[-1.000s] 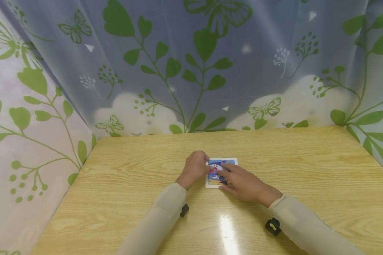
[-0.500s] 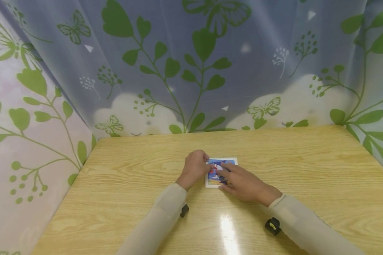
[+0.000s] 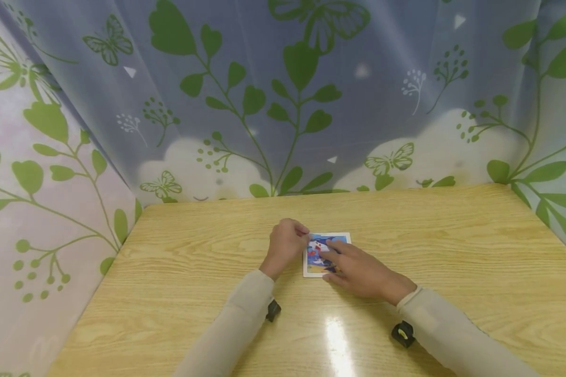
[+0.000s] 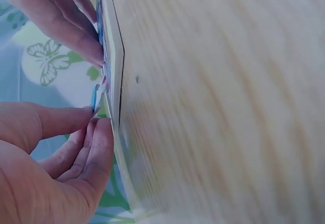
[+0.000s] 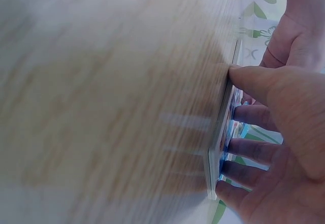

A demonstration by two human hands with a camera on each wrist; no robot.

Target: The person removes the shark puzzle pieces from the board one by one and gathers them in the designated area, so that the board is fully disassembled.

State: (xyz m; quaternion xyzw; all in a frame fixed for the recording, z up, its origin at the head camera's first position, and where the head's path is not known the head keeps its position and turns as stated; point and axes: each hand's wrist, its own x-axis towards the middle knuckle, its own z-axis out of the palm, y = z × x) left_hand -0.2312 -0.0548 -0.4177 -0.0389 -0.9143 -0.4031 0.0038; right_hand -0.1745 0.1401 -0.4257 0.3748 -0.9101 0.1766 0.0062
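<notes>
From the head we look forward and down across the wood-grain table (image 3: pixel 193 324) to the butterfly-print curtain (image 3: pixel 358 110); from either wrist we look in close and low, turned sideways, both views sharing the left hand (image 3: pixel 284 246), right hand (image 3: pixel 365 272) and white-bordered picture board (image 3: pixel 316 263)

Your worktop (image 3: pixel 193 241): wood-grained, smooth, glossy enough to throw back a bright streak of light. Picture board (image 3: pixel 317 267) before you: smooth printed face, paper or card by its look. Thin pinched piece (image 4: pixel 95 97): card-like. Your left sleeve (image 3: pixel 236 319) and right sleeve (image 3: pixel 457 330): matt cloth. Backdrop (image 3: pixel 368 104): printed cloth, softly creased, faint sheen.
</notes>
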